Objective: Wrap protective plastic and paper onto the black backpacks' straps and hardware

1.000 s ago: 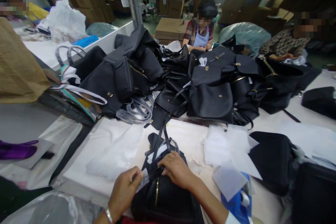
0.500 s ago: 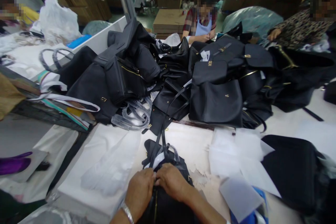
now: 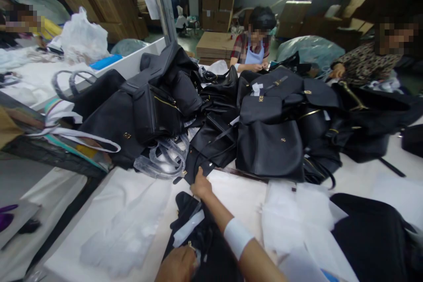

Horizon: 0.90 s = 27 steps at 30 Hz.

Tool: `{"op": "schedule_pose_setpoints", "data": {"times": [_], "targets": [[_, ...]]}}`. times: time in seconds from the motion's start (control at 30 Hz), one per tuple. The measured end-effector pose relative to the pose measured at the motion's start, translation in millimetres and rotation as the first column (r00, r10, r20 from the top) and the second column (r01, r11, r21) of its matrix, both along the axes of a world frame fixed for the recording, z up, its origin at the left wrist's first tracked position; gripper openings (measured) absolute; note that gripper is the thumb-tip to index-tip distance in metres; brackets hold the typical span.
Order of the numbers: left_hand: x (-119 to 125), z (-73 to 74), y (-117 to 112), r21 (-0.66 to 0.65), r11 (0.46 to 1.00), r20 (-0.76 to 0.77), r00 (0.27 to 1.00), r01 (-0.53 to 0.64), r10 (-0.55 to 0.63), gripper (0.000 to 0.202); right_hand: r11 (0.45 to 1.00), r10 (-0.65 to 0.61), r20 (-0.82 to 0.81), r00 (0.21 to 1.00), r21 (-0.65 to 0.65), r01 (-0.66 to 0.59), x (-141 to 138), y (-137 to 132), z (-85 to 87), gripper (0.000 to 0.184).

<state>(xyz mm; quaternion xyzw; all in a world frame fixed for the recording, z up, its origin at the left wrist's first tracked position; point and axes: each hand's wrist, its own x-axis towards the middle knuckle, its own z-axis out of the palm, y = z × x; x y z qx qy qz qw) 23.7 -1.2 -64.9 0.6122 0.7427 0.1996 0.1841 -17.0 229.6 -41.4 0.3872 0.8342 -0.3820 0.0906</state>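
left hand [image 3: 178, 263] on black bag [image 3: 218, 251], right hand [image 3: 201, 184] near piled bags [image 3: 256, 112], both grips unclear

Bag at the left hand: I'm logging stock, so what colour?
Black bag; the head view shows it.

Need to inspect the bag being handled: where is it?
In the head view, the black bag lies on the table at bottom centre, by the left hand, nearer than the bag pile.
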Motion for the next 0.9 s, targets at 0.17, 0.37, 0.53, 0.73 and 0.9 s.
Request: {"op": "schedule_pose_setpoints", "data": {"times": [0.17, 0.37, 0.53, 0.73, 0.9], "targets": [[-11.1, 46.2, 6.4, -0.208, 0.96, 0.27, 0.933, -0.186, 0.239, 0.026, 0.989, -0.127, -0.315, 0.941, -0.118, 0.094, -13.2, 95.4, 59.9, 0.062], [-38.2, 54.9, 0.7, -0.267, 0.919, 0.266, 0.895, -0.289, 0.358, 0.031, 0.996, -0.039, -0.682, 0.73, 0.035, 0.086, 53.7, 68.0, 65.2, 0.042], [-47.3, 53.5, -7.2, -0.214, 0.935, 0.144, 0.937, -0.284, 0.318, 0.029, 0.896, 0.413, -0.415, 0.811, 0.024, -0.444, 129.4, -34.9, 12.2, 0.045], [-42.8, 56.7, 3.5, -0.109, 0.992, -0.176, 0.983, -0.065, 0.045, 0.025, 0.884, 0.465, -0.28, 0.84, 0.188, -0.427, 141.2, -67.3, 7.0, 0.02], [-41.2, 62.8, 8.2, -0.114, 0.994, -0.242, 0.97, -0.002, -0.026, 0.023, 0.848, 0.527, -0.314, 0.79, 0.256, -0.464, 134.0, -69.2, 5.1, 0.015]]}}
